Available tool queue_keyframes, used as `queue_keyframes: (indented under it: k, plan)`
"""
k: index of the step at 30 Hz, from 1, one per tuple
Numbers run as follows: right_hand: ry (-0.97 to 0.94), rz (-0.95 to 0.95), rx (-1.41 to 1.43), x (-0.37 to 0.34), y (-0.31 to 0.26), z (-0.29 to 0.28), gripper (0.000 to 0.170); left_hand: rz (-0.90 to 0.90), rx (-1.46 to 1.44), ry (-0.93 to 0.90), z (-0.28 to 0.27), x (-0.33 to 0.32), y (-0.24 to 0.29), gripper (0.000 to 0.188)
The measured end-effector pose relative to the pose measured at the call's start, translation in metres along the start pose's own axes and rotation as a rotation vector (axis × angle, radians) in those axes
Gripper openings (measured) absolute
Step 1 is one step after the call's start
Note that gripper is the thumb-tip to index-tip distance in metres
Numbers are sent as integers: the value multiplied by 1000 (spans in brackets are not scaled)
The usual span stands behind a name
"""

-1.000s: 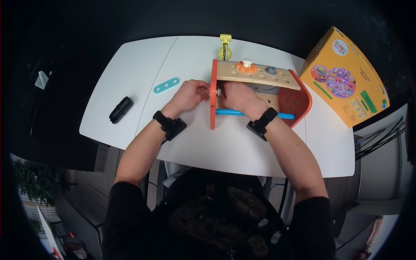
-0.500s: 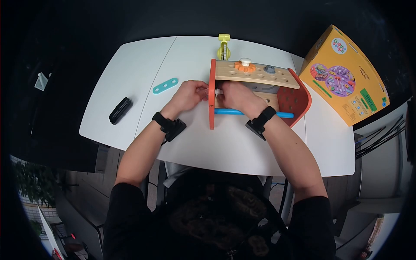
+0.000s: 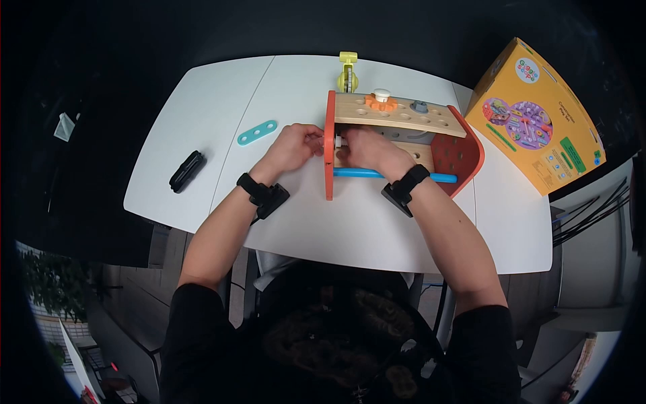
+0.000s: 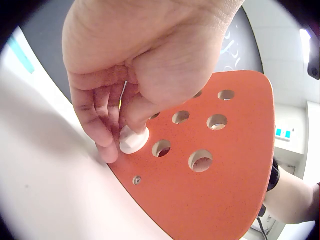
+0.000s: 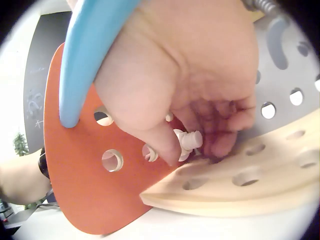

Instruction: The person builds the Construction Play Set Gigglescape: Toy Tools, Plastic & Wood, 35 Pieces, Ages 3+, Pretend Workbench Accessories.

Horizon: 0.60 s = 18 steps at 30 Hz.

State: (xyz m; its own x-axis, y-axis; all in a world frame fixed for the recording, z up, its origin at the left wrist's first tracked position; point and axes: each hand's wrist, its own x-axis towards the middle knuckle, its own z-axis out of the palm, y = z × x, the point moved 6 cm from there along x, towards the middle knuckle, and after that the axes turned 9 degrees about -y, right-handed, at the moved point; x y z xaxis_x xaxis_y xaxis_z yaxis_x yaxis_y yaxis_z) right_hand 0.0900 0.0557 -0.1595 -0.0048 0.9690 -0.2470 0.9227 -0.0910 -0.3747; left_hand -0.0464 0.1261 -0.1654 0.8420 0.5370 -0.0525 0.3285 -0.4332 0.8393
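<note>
In the left wrist view my left hand (image 4: 115, 85) pinches a white bolt head (image 4: 134, 139) against the outer face of the toy workbench's orange side panel (image 4: 225, 170). My right hand (image 3: 373, 149) reaches inside the workbench, under its wooden top board (image 3: 410, 121). There, in the right wrist view, thumb and fingers grip a white nut (image 5: 181, 146) near the panel's inner face. The bolt's threaded end (image 5: 193, 140) sticks out through that nut. A light blue rod (image 3: 356, 173) runs across the front, below the right wrist.
An orange gear with a white knob (image 3: 382, 95) and a grey nut (image 3: 419, 106) sit on the top board. A yellow-green toy piece (image 3: 348, 74) stands behind. A turquoise strip (image 3: 257, 132) and black case (image 3: 187, 172) lie left; a yellow box (image 3: 538, 121) stands right.
Both hands keep their places at the side panel. The right fingers have shifted slightly, and more of the white piece inside the panel shows now.
</note>
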Motion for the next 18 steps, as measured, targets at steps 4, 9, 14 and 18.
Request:
queue_keyframes:
  k: [4, 9, 14, 18]
  plan:
    - [73, -1, 3, -9, -5, -10, 34, 15, 7, -2, 1, 1, -2, 21]
    - [148, -41, 33, -12, -7, -14, 32, -4, 38, 0, 0, 2, -2, 21]
    - [102, -23, -6, -8, -5, -12, 25, -21, 45, 8, 0, 0, 0, 21]
    - [109, 4, -43, -3, -2, -8, 24, -2, 28, 13, 0, 1, -2, 21]
